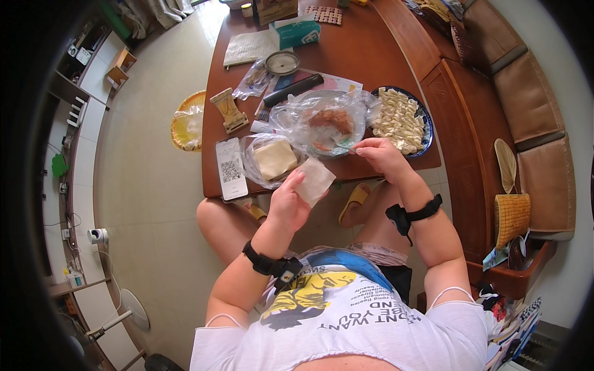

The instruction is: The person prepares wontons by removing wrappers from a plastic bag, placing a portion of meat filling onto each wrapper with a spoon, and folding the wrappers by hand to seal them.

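Note:
On the fingers of my left hand [288,204] rests a single square dough wrapper [315,182], held by the thumb at its edge. My right hand [383,156] grips a thin metal utensil [342,146], its tip down in the filling. That reddish minced filling [332,123] lies in a plate lined with a clear plastic bag [290,116]. A stack of square wrappers [274,160] sits in an opened plastic bag, just beyond my left hand. Right of the filling, folded dumplings [399,120] cover a blue-patterned oval plate [429,134].
A phone [230,169] showing a printed code lies at the table's near left corner, beside a wooden phone stand [228,110]. Farther back are a black cylinder [293,90], a round lid [282,62], a notebook [250,47] and a tissue pack [297,33]. A yellow basket [178,127] stands left of the table.

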Tool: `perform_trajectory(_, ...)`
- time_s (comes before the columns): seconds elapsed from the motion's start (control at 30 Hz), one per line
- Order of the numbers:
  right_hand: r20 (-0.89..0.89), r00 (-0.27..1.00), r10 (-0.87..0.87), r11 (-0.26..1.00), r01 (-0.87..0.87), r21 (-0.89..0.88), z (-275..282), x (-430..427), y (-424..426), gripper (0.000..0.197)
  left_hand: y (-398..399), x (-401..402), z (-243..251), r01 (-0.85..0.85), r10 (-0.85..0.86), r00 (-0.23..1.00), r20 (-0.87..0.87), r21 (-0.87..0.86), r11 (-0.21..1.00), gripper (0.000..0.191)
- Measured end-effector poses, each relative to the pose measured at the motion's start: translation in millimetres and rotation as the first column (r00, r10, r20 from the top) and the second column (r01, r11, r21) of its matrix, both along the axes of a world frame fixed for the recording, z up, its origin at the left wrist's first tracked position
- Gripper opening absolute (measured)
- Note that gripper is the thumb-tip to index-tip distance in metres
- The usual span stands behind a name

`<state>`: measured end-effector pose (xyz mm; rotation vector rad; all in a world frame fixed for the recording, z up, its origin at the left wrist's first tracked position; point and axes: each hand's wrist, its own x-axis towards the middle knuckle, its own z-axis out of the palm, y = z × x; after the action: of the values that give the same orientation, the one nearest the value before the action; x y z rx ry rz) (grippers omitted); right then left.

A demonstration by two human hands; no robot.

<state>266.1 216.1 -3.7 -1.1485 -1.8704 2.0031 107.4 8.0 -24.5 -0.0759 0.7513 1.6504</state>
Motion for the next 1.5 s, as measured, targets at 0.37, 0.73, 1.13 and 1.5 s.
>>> perform_trajectory(0.37,-0.343,0.939,-0.005,0.94,-0.113,-0.323,22,22,-37,0.021,4,-12,16,0.02,-0.028,0.995,0.092,0.082,0.996,0.042)
perform_trajectory(0.73,-0.263,0.949,0.174,0.984,-0.177,0.013,19,25,-28,0.02,0,-16,27,0.116,-0.155,0.971,0.185,0.205,0.972,0.047)
perform_trajectory(1.13,-0.268,0.935,0.231,0.922,-0.122,0.367,35,31,-30,0.018,-2,-17,26,0.069,-0.099,0.976,0.193,0.158,0.985,0.045)
perform_trajectory(1.5,-0.139,0.961,0.237,0.538,-0.011,0.843,67,26,-49,0.016,0,-19,15,-0.005,-0.028,0.984,0.175,0.181,0.983,0.049)
